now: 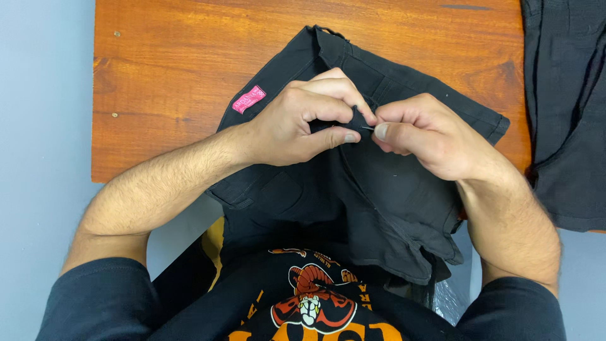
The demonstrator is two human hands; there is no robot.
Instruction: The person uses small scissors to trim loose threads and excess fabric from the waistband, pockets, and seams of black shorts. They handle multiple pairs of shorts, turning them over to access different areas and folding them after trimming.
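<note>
A pair of black trousers [391, 183] lies on a wooden table [164, 69], hanging over the near edge onto my lap. A small pink label [249, 99] sticks out at its left side. My left hand [303, 120] pinches a fold of the black fabric near the waistband. My right hand [423, 132] meets it, thumb and forefinger closed on a thin needle whose tip shows between the two hands. No thread is visible.
Another dark garment [568, 107] lies at the table's right end and hangs over the edge. A blue-grey floor [44, 126] shows to the left. My dark shirt with an orange and red print [312, 306] fills the bottom.
</note>
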